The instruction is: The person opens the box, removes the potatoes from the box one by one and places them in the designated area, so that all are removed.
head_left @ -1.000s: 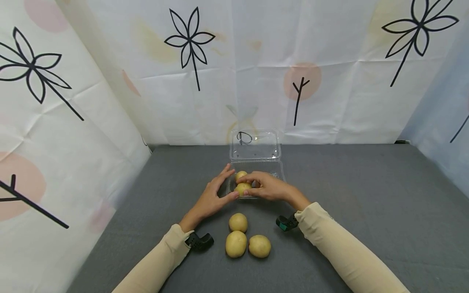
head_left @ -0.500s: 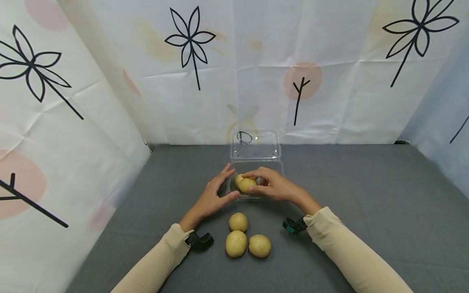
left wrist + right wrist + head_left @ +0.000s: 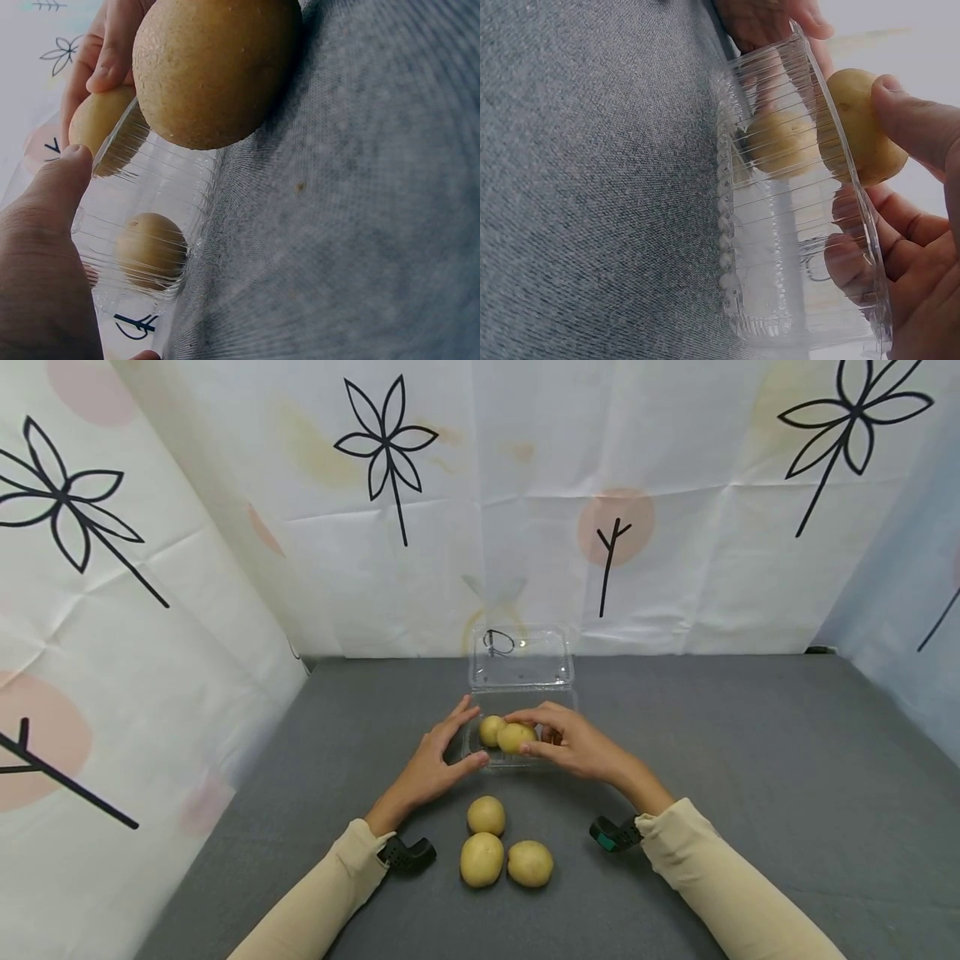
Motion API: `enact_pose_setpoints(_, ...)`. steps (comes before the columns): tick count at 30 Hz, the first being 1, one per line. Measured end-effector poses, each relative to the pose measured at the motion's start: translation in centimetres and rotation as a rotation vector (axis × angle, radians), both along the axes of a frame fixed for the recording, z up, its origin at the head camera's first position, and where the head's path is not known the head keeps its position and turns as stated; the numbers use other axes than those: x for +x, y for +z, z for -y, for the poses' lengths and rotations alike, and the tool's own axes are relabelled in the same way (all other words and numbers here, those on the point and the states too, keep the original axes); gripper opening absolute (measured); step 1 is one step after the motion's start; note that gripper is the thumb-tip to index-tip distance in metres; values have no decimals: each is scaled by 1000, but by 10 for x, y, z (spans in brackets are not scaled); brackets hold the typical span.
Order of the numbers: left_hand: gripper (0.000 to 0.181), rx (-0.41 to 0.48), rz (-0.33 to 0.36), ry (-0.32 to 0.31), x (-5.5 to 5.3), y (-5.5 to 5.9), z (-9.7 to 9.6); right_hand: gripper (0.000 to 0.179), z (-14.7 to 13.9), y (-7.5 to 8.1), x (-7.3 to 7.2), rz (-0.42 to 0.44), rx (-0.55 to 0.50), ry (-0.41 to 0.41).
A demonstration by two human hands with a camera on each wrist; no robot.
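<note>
Thumb and fingers of my right hand (image 3: 581, 745) pinch a yellow-brown potato (image 3: 516, 738), partly above the near rim of a clear plastic clamshell box (image 3: 765, 232). Another potato (image 3: 491, 731) lies on the box floor at its left side, visible through the ribbed wall in the right wrist view (image 3: 784, 142). My left hand (image 3: 433, 767) is spread around the box's left front corner, fingers along the left side and thumb (image 3: 71, 169) right at the front rim. Curled lower fingers of the right hand show behind the box wall in the right wrist view.
Nearer the body, three potatoes (image 3: 486, 816) sit close together on the grey cloth-covered table (image 3: 712, 735). The box's lid (image 3: 525, 662) stands raised at the back, before a white patterned curtain (image 3: 300, 568). Each wrist wears a black strap (image 3: 408, 855).
My right hand has shifted the held potato to the right, away from the other potato in the box. The left hand and the three potatoes on the table have stayed put.
</note>
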State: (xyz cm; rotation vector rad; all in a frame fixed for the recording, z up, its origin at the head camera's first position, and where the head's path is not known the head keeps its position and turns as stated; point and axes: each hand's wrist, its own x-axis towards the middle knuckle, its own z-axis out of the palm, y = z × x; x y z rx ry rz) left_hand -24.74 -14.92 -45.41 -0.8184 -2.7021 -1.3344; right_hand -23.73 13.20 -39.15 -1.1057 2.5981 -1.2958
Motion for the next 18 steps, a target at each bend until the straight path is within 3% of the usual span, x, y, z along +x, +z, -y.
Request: enact_pose_setpoints(18,76,-2,-12,4,1,1,-1,46,-11,-1,13,-22,-51,-40)
